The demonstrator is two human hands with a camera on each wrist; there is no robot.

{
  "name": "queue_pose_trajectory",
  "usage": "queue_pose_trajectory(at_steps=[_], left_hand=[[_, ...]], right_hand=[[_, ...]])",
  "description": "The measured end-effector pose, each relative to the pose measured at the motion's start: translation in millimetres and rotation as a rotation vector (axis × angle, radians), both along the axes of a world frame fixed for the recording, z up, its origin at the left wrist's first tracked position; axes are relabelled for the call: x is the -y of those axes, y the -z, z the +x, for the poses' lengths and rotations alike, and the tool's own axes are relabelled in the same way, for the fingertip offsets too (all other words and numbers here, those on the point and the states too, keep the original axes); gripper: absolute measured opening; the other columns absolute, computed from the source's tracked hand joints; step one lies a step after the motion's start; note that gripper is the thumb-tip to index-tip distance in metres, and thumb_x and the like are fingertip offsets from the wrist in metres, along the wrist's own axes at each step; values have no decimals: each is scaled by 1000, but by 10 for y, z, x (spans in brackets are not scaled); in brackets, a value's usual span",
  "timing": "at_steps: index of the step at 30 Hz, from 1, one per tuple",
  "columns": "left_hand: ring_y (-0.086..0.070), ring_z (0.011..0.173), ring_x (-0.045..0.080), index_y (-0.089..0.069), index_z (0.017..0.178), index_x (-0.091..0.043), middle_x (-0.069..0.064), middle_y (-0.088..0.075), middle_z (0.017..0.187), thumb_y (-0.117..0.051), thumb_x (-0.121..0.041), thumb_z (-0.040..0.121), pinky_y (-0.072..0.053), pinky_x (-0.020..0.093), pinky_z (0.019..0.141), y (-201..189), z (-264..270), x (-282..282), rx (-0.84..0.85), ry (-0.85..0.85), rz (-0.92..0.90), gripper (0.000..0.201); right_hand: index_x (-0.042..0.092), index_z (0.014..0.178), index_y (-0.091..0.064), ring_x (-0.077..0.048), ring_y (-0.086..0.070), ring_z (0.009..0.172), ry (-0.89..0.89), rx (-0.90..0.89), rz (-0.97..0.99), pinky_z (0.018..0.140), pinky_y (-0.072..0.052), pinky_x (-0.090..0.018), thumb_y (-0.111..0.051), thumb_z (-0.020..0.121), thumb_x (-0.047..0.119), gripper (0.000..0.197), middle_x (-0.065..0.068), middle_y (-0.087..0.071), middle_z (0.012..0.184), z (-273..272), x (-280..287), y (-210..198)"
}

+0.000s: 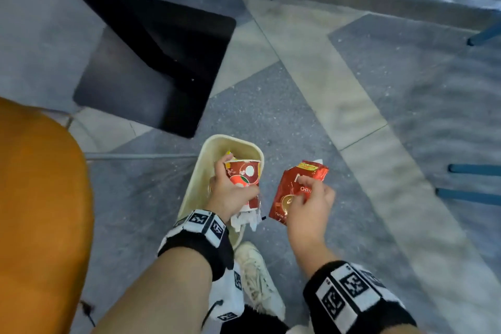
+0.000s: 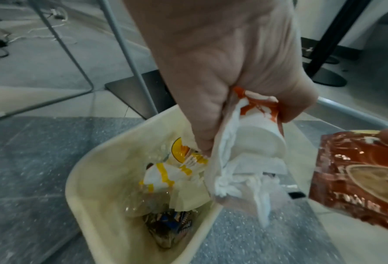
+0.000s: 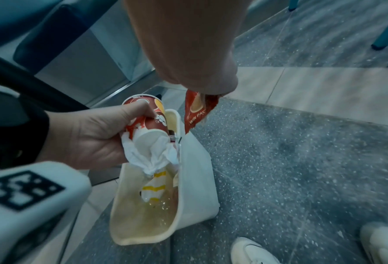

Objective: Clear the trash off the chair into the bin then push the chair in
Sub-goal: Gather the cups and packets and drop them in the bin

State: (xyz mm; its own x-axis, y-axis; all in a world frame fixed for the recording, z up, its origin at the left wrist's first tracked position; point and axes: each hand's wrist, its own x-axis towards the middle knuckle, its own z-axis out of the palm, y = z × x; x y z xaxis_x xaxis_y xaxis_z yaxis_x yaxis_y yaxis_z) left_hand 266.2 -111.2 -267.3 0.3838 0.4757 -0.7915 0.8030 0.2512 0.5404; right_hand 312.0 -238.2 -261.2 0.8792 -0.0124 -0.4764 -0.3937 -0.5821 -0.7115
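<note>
Two loads hang at the bin (image 1: 217, 144): the left hand (image 1: 230, 195) grips a paper cup (image 1: 245, 179) and tissue (image 2: 233, 182) over its mouth, while the right hand (image 1: 309, 206) pinches a red sachet (image 1: 290, 187) beside the rim. Released there, the sachet would probably land on the floor.

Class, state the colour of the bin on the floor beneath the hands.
The bin is cream, a pale yellowish off-white; the left wrist view shows it best.

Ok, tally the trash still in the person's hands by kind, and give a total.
Red paper cup, in the left hand: 1
White tissue wad, in the left hand: 1
Red foil sachet, in the right hand: 1
Total: 3
</note>
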Motion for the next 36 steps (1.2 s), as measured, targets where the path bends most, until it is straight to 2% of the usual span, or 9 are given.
queue_pose_trajectory(at_steps=[4, 7, 11, 14, 16, 20, 26, 31, 36], left_hand=[[-51, 109, 18, -15, 135, -53, 0, -36, 132, -73, -20, 62, -45, 33, 90, 216, -38, -152, -74, -68, 24, 99], [-36, 133, 18, -4, 141, -50, -1, -25, 151, -80, -28, 56, -34, 40, 110, 224, -102, -210, -76, 45, 107, 116], [-37, 125, 6, -14, 149, -30, -4, -37, 143, -78, -24, 72, -32, 22, 103, 85, -212, -276, -72, 104, 88, 100], [-47, 110, 13, -42, 138, -15, -5, -56, 119, -60, -9, 86, -38, 27, 93, -10, -364, -277, -86, 63, 126, 55], [-48, 102, 13, -53, 127, -10, 1, -59, 119, -54, -8, 90, -39, 27, 89, 13, -512, -282, -148, 34, 172, 37], [-60, 99, 25, -61, 100, -16, 13, -64, 111, -55, -8, 90, -48, 35, 85, 103, -828, -180, -179, 3, 154, 14], [-62, 87, 26, -61, 84, -24, 8, -67, 88, -57, -4, 88, -44, 32, 79, 96, -1256, 93, -213, 17, 66, 21], [-63, 97, 26, -58, 78, -26, 8, -68, 95, -56, -12, 89, -46, 36, 91, -323, -1352, 232, -257, -1, 39, 19], [-62, 94, 28, -60, 90, -20, 10, -66, 96, -51, -12, 90, -46, 34, 81, -1136, -1203, 203, -153, -128, 254, 12]], right_hand=[[6, 104, -59, 14, -45, 90, -27, 120, 88, 84, -31, 6, -42, 83, -16, 35, -2, -35, 114, -59, -139, 78], [6, 101, -59, 26, -39, 95, -76, 167, 156, 82, -30, 8, -43, 80, -17, 35, -1, -35, 110, -168, -300, 89], [12, 106, -56, 9, -43, 100, -242, 50, 165, 94, -35, -8, -44, 79, -15, 40, 3, -34, 113, -347, -525, 61], [12, 111, -54, -14, -48, 108, -334, 30, 81, 103, -41, -26, -45, 80, -12, 40, 0, -36, 118, -403, -590, 102], [11, 113, -54, -22, -50, 109, -341, 46, 49, 103, -44, -37, -45, 81, -10, 40, -6, -39, 121, -425, -613, 157], [11, 123, -50, -25, -48, 115, -425, -83, 86, 107, -41, -40, -45, 85, -4, 41, -10, -36, 130, -491, -672, 215], [32, 134, -43, -26, -36, 135, -555, -316, 141, 115, -31, -34, -38, 89, -6, 59, -5, -14, 154, -482, -655, 101], [24, 120, -57, -29, -55, 114, -738, -314, 55, 105, -43, -41, -44, 88, 2, 41, -5, -41, 138, -452, -367, -299], [19, 115, -60, -31, -57, 110, -998, -201, -58, 99, -47, -42, -46, 91, 7, 30, -11, -56, 124, -532, -524, -1116]])
